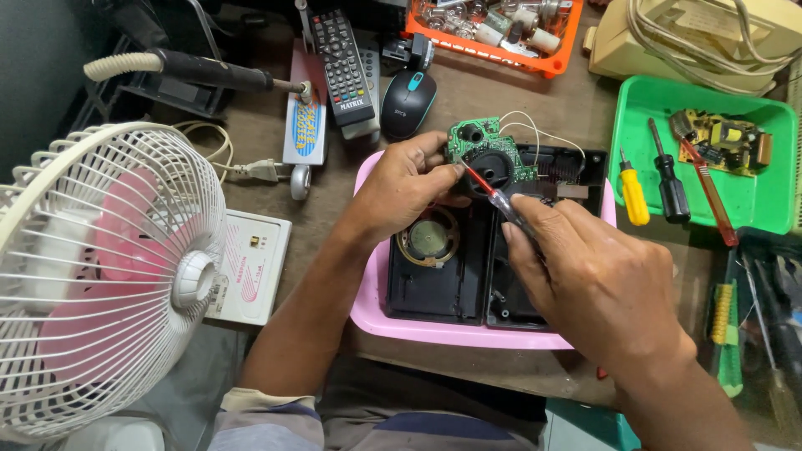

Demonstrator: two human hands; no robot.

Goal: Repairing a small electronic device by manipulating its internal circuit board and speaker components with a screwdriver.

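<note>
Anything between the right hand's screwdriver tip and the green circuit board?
Nothing visible. The right hand holds the screwdriver, whose tip already meets the green circuit board. The left hand grips the board's left edge, clear of the tip.

Open access exists only from the near table edge. The left approach is blocked by the white fan (pixel 100 276) and the white box (pixel 251 266); the far side by the remote control (pixel 341 57) and mouse (pixel 408 102); the right by the green tray (pixel 635 117)
</note>
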